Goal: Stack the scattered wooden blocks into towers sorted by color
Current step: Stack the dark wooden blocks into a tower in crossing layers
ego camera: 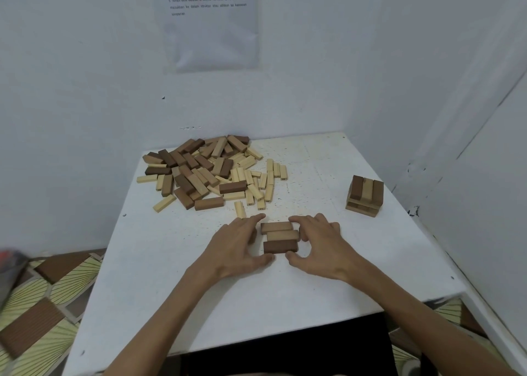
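Three wooden blocks (281, 237) lie side by side in a row at the middle of the white table (299, 295): two mid-brown ones and a dark brown one nearest me. My left hand (242, 245) presses against their left ends, fingers spread. My right hand (315, 245) cups their right ends, thumb by the dark block. A large heap of scattered blocks (209, 171) in pale, mid-brown and dark brown lies at the far left. A small stacked tower (365, 196) of mixed brown blocks stands at the right.
White walls close in behind and to the right of the table, with a printed sheet (209, 19) taped up. A patterned floor mat (42, 304) shows to the left below the table edge.
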A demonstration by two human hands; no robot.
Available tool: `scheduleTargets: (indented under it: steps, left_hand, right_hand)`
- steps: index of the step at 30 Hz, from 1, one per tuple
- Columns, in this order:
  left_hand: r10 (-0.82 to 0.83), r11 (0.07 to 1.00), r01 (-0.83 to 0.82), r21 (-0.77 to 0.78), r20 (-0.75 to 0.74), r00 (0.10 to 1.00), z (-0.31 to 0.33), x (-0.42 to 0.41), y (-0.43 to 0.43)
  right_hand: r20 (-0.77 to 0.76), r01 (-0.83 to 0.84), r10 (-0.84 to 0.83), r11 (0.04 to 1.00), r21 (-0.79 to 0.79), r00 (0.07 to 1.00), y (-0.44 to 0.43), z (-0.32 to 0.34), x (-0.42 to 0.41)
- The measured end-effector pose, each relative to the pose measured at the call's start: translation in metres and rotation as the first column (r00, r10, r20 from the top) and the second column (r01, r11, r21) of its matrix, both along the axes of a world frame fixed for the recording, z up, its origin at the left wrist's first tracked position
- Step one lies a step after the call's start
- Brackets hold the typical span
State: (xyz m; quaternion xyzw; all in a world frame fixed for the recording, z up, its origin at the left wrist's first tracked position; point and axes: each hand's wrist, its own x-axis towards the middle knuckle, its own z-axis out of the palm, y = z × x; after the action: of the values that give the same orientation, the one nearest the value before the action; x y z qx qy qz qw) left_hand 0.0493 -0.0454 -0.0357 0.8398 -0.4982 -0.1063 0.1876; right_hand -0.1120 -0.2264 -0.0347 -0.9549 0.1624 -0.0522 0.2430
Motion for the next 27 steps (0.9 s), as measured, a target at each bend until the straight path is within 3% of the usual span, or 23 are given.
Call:
scheduleTargets:
  steps: [19,27]
  left_hand:
    - [-0.097,0.995,0.101,0.011,-0.203,0.974,0.011,0.015,-0.019]
    - [-0.086,0.996,0.088,0.002,-0.209,0.974,0.009,0.016,-0.019]
  right_hand:
    - [-0.096,-0.089,0.098,0.991,0.096,0.990,-0.012,0.019,0.006]
    - [-0.102,-0.104,0.115,0.989,0.106,0.988,-0.014,0.018,0.005]
